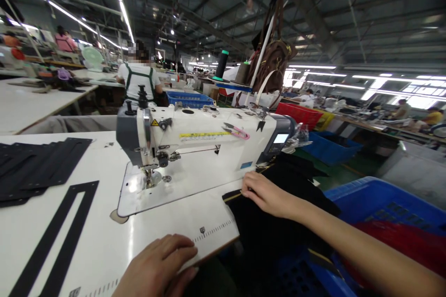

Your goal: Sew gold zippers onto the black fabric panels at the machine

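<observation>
At the left, a fanned stack of flat black pieces [42, 162] and a black U-shaped strip [45, 241] lie on the white tabletop [104, 227], apparently for easy reach. Lower centre, the left hand [162, 260] rests loosely near the table edge, grasping nothing visible, perhaps for steadiness. Right of centre, beside the white sewing machine [205, 162], the right hand's [265, 192] curled fingers pinch the yellow-lined edge of black fabric [258, 236], which drapes below and right of them.

The black fabric [296, 174] was matt cloth; the tabletop [99, 232], smooth and glossy; the blue crate [371, 184], shiny plastic.
</observation>
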`<state>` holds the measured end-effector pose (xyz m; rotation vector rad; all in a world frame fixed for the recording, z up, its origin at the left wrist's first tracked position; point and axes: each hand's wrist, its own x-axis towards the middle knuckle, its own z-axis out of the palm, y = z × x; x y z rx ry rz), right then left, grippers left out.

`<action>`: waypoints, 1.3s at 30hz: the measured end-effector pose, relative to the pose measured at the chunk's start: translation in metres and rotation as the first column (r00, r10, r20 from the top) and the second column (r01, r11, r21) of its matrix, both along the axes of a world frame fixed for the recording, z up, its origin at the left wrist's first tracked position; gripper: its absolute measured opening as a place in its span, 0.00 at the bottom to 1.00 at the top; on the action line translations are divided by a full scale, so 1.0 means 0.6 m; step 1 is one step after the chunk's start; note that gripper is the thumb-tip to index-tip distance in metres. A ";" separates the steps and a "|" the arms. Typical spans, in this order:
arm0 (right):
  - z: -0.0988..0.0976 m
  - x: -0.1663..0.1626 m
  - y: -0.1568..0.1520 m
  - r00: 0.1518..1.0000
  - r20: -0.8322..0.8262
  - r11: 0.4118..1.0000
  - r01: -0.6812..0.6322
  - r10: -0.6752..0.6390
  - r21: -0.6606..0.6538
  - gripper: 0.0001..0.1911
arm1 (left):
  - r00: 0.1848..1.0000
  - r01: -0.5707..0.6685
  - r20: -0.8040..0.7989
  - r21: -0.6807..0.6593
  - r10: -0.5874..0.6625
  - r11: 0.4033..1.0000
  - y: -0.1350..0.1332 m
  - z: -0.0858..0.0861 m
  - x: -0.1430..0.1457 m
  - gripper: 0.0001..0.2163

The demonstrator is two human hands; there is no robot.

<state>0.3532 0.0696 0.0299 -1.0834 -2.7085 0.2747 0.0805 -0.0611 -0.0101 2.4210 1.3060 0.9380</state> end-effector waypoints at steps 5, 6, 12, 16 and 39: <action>0.068 -0.046 -0.045 0.980 -0.195 0.998 -0.050 0.042 -0.039 0.06 | 0.918 -0.103 0.328 -0.348 0.224 0.932 0.005 0.024 0.019 0.16; 0.073 -0.058 -0.055 0.978 -0.204 0.997 -0.060 0.051 -0.041 0.07 | 0.886 -0.064 0.393 -0.421 0.246 0.905 0.007 0.033 0.023 0.18; 0.066 -0.117 -0.107 0.969 -0.208 0.991 -0.121 0.132 0.065 0.07 | 0.647 0.322 0.734 -0.509 0.207 0.798 0.021 0.082 0.018 0.23; 0.064 -0.138 -0.130 0.958 -0.220 0.983 -0.176 0.184 0.053 0.07 | 0.688 0.273 0.696 -0.511 0.206 0.815 0.019 0.096 -0.010 0.20; 0.037 -0.169 -0.176 0.902 -0.322 0.956 -0.248 0.286 0.154 0.07 | 0.827 0.233 0.531 -0.622 0.184 0.748 -0.045 0.113 -0.036 0.08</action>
